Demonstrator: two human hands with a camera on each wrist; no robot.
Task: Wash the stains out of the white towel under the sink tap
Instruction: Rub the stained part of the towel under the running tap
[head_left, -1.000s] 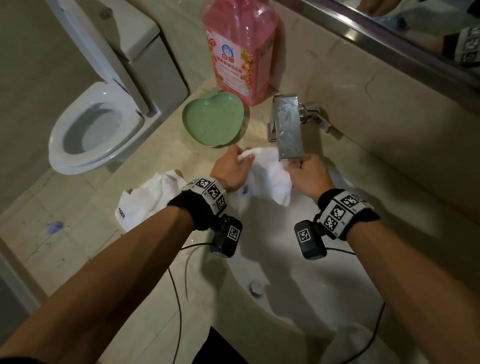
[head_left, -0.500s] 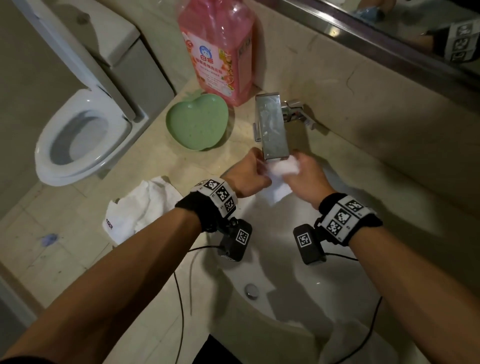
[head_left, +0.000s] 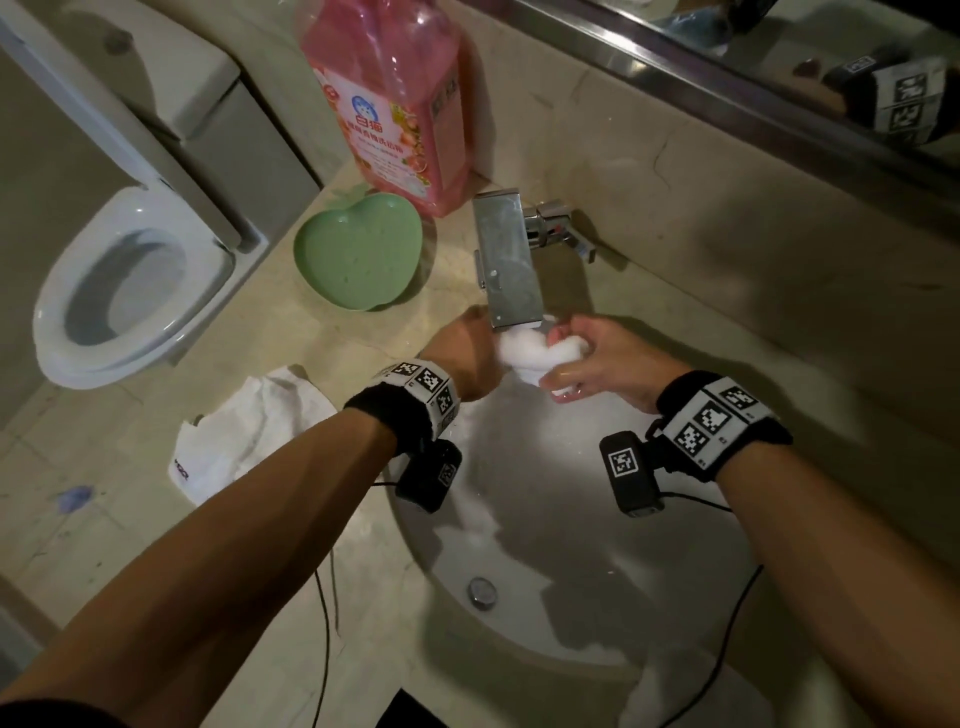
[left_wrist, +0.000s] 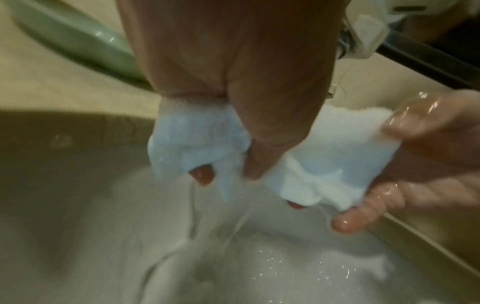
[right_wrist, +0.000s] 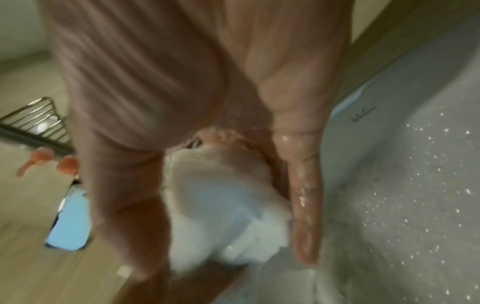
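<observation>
The white towel (head_left: 535, 356) is bunched into a wet wad directly under the flat chrome tap (head_left: 508, 260), above the white sink basin (head_left: 571, 597). My left hand (head_left: 470, 351) grips its left end with curled fingers; in the left wrist view the towel (left_wrist: 197, 139) bulges out below the fist. My right hand (head_left: 582, 358) holds the right end, wet fingers wrapped round it. In the right wrist view the towel (right_wrist: 226, 216) sits in the palm beside a wet finger (right_wrist: 306, 216). Water streams from the towel into the basin.
A pink detergent bottle (head_left: 387, 98) and a green apple-shaped dish (head_left: 356, 257) stand on the counter left of the tap. A second white cloth (head_left: 249, 434) lies on the counter by my left forearm. A toilet (head_left: 124, 291) is at far left. The drain plug (head_left: 482, 591) sits mid-basin.
The towel went from spread between my hands to a tight wad under the tap. Both hands moved closer together and now squeeze it.
</observation>
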